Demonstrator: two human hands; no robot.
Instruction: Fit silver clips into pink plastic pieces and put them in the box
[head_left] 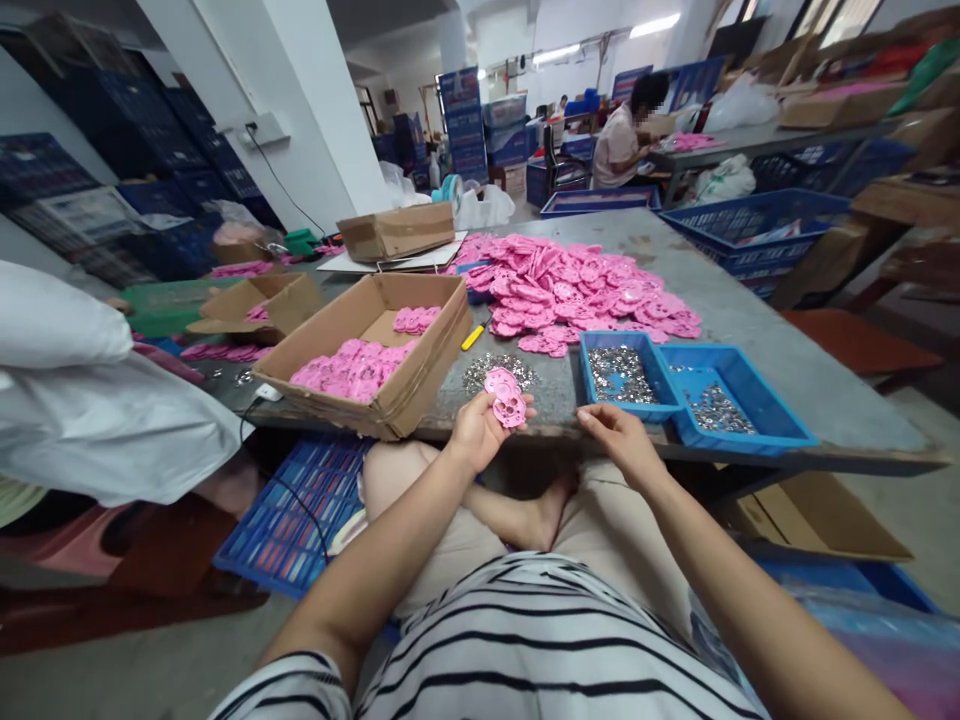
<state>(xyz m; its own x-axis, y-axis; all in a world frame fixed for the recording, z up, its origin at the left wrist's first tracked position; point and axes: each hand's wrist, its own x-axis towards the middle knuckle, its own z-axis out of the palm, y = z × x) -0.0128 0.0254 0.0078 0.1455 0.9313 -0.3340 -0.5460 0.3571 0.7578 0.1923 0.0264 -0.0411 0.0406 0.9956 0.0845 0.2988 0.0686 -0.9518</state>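
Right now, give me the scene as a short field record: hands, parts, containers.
left hand: holds a small stack of pink flat parts at the table edge
right hand: fingers pinched by the table edge, just below the blue trays; any held piece too small to tell
blue trays: two, side by side, near one and far one, both with small silver metal pieces
loose silver pieces: small pile on the table
pink pile: large heap on the table
cardboard box: open, partly filled with pink parts
background: a person seated at another table
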